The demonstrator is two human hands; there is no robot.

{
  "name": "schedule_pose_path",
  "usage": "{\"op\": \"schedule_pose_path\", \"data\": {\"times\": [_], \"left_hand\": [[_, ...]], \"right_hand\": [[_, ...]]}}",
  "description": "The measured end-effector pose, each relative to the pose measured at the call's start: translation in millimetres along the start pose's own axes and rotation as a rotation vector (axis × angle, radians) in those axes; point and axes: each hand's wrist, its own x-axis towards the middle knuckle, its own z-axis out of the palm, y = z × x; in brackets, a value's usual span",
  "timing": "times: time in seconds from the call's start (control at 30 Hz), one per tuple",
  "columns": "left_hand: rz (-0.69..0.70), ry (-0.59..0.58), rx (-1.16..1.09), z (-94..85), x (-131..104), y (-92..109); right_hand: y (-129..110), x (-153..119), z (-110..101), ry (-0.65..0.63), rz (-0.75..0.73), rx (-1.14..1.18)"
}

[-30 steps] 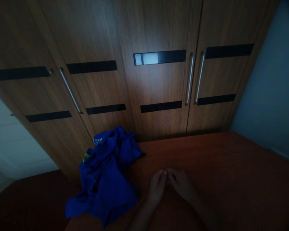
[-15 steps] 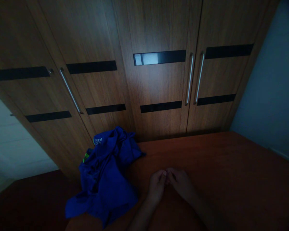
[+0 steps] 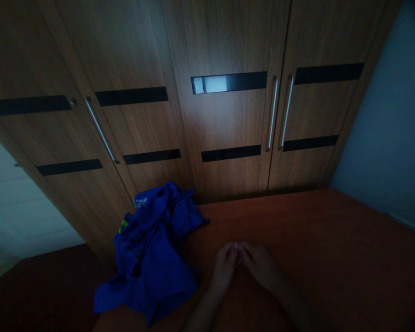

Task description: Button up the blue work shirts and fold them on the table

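My left hand point(image 3: 224, 263) and my right hand point(image 3: 259, 263) meet above the reddish-brown table point(image 3: 297, 221), fingers curled and fingertips touching. Both hands are closed; whether anything small lies between the fingers cannot be made out in the dim light. To the left of my left hand, a crumpled blue cloth garment point(image 3: 155, 258) with white print and a bit of bright green lies over the table's left edge. Neither hand touches it.
A wooden wardrobe point(image 3: 228, 120) with black strips and long metal handles point(image 3: 272, 113) stands behind the table. A pale wall point(image 3: 383, 138) is on the right. At the lower left is a dark floor point(image 3: 48, 290) beside a white surface point(image 3: 20, 207).
The thumbs and fingertips of both hands have shifted slightly against each other. The garment and the furniture stay where they were.
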Motion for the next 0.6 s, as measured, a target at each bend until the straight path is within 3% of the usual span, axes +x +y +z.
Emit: {"op": "schedule_pose_path", "data": {"times": [0.43, 0.6], "left_hand": [[-0.011, 0.015, 0.102, -0.3, 1.2, -1.8], [0.083, 0.029, 0.389, -2.1, -2.6, 2.0]], "right_hand": [[4.6, -0.4, 2.8, -0.029, -0.010, -0.026], [6.7, 2.0, 2.1, -0.026, 0.012, -0.060]]}}
